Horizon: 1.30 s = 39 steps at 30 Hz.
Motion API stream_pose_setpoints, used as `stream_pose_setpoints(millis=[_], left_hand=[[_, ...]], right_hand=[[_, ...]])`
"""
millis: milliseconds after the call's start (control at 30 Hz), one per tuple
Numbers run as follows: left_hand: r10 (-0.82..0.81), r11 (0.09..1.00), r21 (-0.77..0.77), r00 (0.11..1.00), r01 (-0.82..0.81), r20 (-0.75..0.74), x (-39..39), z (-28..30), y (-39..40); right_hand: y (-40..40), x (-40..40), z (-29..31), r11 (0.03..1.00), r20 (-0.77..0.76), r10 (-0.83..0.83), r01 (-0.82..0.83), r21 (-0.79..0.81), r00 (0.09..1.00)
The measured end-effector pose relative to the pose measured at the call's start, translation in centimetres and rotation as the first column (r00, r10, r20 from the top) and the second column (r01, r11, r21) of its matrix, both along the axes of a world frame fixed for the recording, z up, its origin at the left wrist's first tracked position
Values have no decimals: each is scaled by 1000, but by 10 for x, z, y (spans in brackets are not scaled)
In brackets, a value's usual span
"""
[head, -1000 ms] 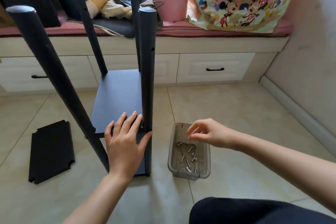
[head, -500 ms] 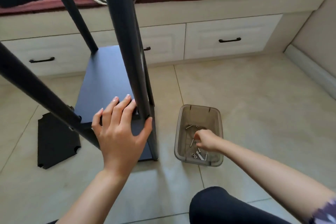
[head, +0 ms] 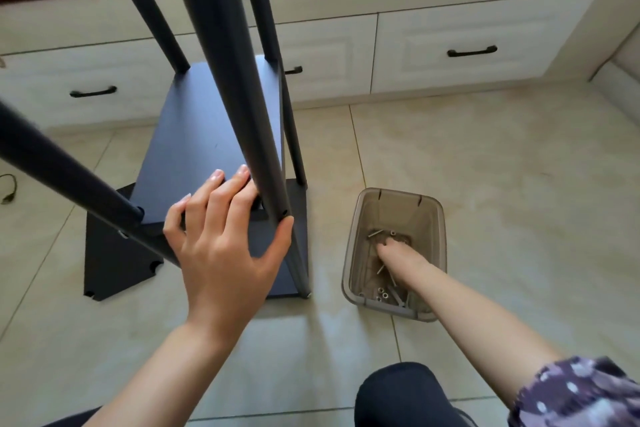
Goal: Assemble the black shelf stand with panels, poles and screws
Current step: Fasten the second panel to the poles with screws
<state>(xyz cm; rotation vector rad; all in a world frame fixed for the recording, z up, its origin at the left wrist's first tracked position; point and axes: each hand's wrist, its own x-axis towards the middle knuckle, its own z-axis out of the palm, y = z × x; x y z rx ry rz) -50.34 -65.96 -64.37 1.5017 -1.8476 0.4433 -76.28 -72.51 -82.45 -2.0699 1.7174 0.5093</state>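
Note:
The black shelf stand stands on the tiled floor, with several poles (head: 221, 55) rising from its panels. My left hand (head: 221, 243) lies flat with straight fingers on the upper black panel (head: 204, 128), thumb against the near pole. A lower panel (head: 277, 243) shows beneath it. My right hand (head: 394, 255) reaches down into a clear plastic bin (head: 356, 246) of loose screws (head: 384, 296) to the right of the stand. Its fingertips are down among the screws and hidden from me.
A loose black panel (head: 114, 260) lies on the floor to the left, partly under the stand. White drawers (head: 471, 42) with black handles run along the back under a cushioned bench. My knee (head: 401, 395) is at the bottom.
My head has leaned closer and lower over the stand. My right hand went from above the bin down into it among the screws. My left hand stayed on the panel.

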Motion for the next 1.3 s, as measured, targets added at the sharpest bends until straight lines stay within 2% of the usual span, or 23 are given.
stream_pose_setpoints(millis=[267,333,467,567,667,733,800,900,1000,1100,1200,1300], left_hand=[[-5,1000,9,1000,5,-11,-1,2,1],[-10,1000,7,1000,10,-16,-1,4,1],[-17,999,50,999,18,-27,0,7,3],[-15,993,117,999,21,-47,1,13,6],[-3,979,205,998,15,-58,-1,24,8],[-18,956,291,994,48,-107,-1,31,12],[-39,925,367,985,99,-168,0,38,16],[-75,893,426,982,143,-173,5,44,22],[-107,884,422,966,201,-235,8,47,30],[-121,917,312,917,250,-381,9,47,44],[-69,945,217,794,247,-604,11,50,58],[37,928,279,683,248,-729,10,45,60]], right_hand=[[4,2,11,998,-29,37,-38,-44,999],[6,3,22,997,40,-8,11,-73,999],[15,10,58,978,279,-133,171,-120,951],[28,18,100,939,485,-222,320,-128,846],[49,25,152,898,622,-266,424,-118,736],[65,31,186,868,704,-316,493,-56,636],[79,37,220,862,767,-353,504,45,536],[93,47,268,846,825,-414,496,194,384],[101,60,303,831,828,-444,503,238,341],[104,74,317,806,796,-496,525,273,347],[106,87,315,779,780,-536,547,308,323],[108,97,305,757,778,-552,572,316,300]])
